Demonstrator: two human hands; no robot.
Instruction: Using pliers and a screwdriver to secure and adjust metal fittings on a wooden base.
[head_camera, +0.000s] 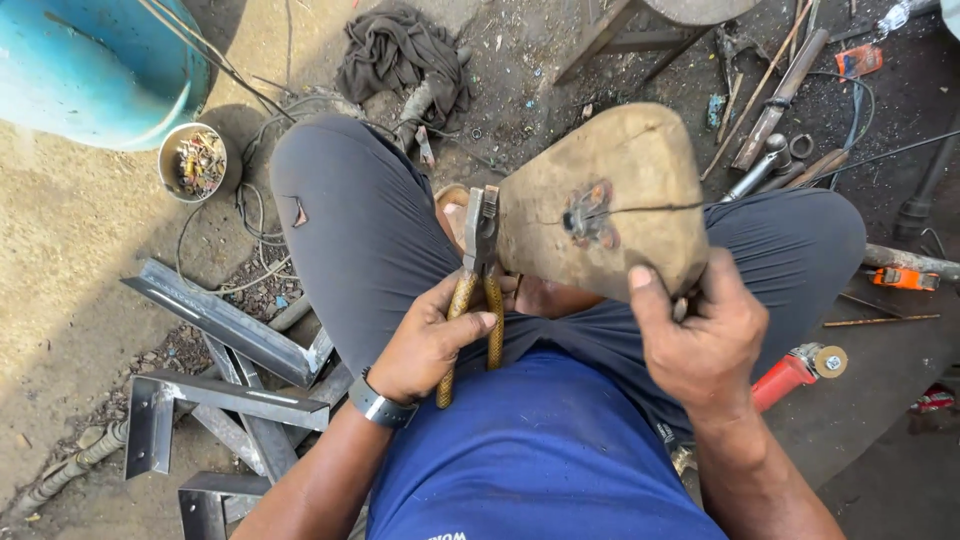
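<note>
Dusty workshop ground (70, 270) lies under a seated person, scrap all around. One wooden block (600, 200) sits over the lap, right hand (700, 340) clamped on its near edge. One pair of pliers (478, 270) meets the block's left edge, left hand (425, 345) wrapped tight round the handles. Steel angle frames (230, 400) crowd the left, one blue drum (95, 65) far left, one red grinder (800, 372) right.

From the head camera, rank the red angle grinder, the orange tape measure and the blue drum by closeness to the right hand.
Measured from the right hand:
1. Red angle grinder, just to its right on the ground.
2. Orange tape measure, farther right.
3. Blue drum, far upper left.
</note>
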